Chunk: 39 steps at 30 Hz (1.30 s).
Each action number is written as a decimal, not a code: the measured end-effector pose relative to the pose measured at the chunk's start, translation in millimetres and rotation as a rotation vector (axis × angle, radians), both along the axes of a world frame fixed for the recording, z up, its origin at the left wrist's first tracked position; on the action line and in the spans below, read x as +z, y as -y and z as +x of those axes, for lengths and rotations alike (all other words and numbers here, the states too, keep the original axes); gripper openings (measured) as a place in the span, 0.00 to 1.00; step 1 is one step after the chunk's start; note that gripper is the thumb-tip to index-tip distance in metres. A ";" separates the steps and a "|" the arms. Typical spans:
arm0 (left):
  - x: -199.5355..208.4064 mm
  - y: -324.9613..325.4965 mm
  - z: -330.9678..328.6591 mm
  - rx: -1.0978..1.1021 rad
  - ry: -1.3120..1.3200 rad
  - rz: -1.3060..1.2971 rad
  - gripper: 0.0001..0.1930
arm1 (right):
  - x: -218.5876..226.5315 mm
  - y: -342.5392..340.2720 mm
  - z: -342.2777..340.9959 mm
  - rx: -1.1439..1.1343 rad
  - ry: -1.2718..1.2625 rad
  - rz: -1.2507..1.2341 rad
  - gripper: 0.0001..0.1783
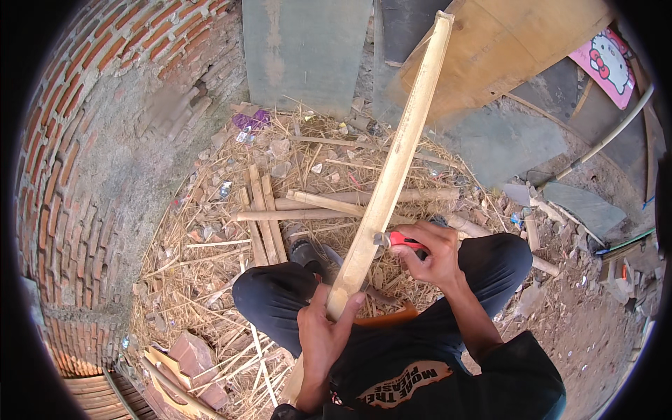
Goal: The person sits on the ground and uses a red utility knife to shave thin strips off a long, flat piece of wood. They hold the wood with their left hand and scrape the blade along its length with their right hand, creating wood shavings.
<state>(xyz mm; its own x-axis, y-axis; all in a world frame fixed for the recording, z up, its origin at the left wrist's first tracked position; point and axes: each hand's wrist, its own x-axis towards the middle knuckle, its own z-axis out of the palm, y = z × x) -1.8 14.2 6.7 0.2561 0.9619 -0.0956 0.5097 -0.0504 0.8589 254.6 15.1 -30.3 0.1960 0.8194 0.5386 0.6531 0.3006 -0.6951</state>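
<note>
A long split length of bamboo (399, 150) slants from my lap up toward the far right, its pale inner face turned up. My left hand (323, 336) is closed round its near end, with the thumb lying on the inner face. In my right hand (435, 253) is a red-handled utility knife (406, 241), gripped with the fingers wrapped round it. The knife's metal tip (381, 239) is at the right edge of the bamboo, above my left hand; whether it cuts in cannot be made out.
Bamboo strips (264, 213) and poles (420, 196) lie ahead among straw and shavings. A brick wall (77, 175) rises at left; grey panels (304, 56) and a brown board (497, 63) stand at the back. Broken bricks (199, 360) lie at lower left.
</note>
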 end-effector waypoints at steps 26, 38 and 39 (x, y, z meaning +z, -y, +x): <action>-14.6 47.6 -68.2 -0.052 -0.222 -0.265 0.21 | -65.4 -147.9 231.8 -0.584 -0.169 -0.083 0.20; -24.2 48.2 -92.6 0.093 -0.131 -0.277 0.19 | -97.3 -123.2 308.7 -0.661 -0.700 -0.203 0.25; -26.4 42.3 -86.2 0.119 -0.090 -0.304 0.18 | -90.7 -124.0 288.9 -0.630 -0.757 -0.139 0.25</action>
